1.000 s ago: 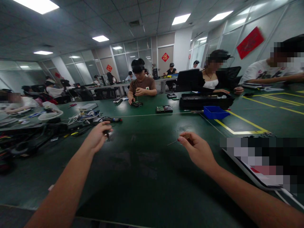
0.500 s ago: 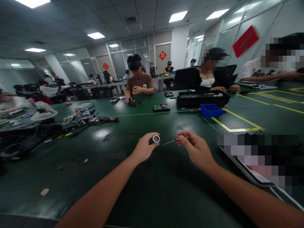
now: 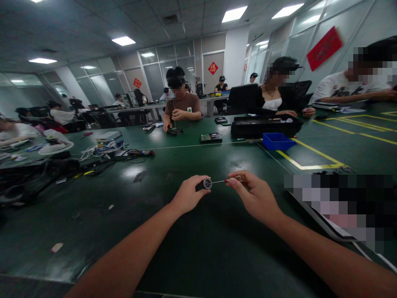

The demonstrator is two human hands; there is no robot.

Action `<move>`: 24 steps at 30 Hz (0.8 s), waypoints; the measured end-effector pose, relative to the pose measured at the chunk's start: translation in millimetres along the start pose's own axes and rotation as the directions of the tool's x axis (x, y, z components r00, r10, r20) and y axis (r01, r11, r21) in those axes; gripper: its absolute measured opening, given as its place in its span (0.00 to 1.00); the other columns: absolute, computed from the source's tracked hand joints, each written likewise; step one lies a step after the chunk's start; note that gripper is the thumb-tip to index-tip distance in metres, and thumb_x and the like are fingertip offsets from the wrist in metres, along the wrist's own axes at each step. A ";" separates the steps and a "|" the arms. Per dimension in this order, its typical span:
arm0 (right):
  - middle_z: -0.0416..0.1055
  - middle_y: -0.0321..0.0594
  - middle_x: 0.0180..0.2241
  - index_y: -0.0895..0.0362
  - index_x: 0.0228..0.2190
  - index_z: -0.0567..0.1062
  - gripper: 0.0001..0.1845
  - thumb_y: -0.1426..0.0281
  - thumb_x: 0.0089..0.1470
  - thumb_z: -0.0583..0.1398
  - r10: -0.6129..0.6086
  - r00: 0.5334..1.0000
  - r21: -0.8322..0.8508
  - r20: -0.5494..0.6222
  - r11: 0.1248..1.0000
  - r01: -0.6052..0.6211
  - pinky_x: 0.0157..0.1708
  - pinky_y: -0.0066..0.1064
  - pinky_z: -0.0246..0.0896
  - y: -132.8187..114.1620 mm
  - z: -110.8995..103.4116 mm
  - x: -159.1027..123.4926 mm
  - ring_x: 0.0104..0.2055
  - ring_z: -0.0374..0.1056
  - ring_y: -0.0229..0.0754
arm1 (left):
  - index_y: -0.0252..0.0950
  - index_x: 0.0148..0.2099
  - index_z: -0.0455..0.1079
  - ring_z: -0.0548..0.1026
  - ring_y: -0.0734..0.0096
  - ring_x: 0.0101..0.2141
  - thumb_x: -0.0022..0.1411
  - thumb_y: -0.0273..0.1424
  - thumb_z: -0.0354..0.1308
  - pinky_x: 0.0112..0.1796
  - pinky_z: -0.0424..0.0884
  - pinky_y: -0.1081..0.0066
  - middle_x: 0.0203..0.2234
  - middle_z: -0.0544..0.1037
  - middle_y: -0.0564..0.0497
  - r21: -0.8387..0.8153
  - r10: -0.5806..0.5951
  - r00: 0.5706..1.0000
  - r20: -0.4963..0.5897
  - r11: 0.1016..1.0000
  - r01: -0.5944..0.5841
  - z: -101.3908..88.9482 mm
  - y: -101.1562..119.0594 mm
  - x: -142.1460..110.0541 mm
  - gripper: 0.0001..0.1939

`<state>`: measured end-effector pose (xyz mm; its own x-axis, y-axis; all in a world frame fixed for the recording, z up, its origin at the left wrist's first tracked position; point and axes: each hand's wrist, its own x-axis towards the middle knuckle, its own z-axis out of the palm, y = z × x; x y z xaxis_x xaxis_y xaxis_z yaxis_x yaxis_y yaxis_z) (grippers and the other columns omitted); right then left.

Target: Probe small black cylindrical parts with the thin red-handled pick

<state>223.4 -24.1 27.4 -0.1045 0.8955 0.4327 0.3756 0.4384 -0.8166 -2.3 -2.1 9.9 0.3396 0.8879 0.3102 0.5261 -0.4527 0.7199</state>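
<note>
Between the thumb and fingers of my left hand is a small black cylindrical part with a silver ring round its end face, which is turned towards me and slightly right. My right hand is closed round a thin screwdriver with a red collar; most of its handle is hidden by the fingers. The shaft points left, and its tip meets the ringed end of the part. I cannot tell whether the tip is inside it. Both hands are above the green table.
Ahead lies a circuit-board drive. A blue bin stands before a long black tray. Cables clutter the left; a blurred-out flat item lies right. Across the table a person works on another drive.
My left hand has come right from near the cables, bringing the black cylindrical part to the screwdriver. The screwdriver, pointing down-left before, now lies nearly level with its tip at the part.
</note>
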 end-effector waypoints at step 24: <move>0.78 0.38 0.31 0.53 0.38 0.76 0.09 0.63 0.59 0.57 -0.064 0.997 -0.181 0.032 0.981 0.069 0.30 0.33 0.64 -11.5 -5.5 1.1 0.31 0.74 0.43 | 0.44 0.55 0.72 0.72 0.60 0.51 0.61 0.32 0.65 0.58 0.60 0.54 0.49 0.77 0.50 0.089 0.040 0.999 0.002 0.995 -0.040 -2.2 -1.8 -1.8 0.19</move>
<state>224.1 -28.5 39.4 -0.1581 0.8674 0.4717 0.5277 0.4780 -0.7022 -5.6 -2.7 9.4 0.3619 0.8689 0.3376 0.5797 -0.4934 0.6485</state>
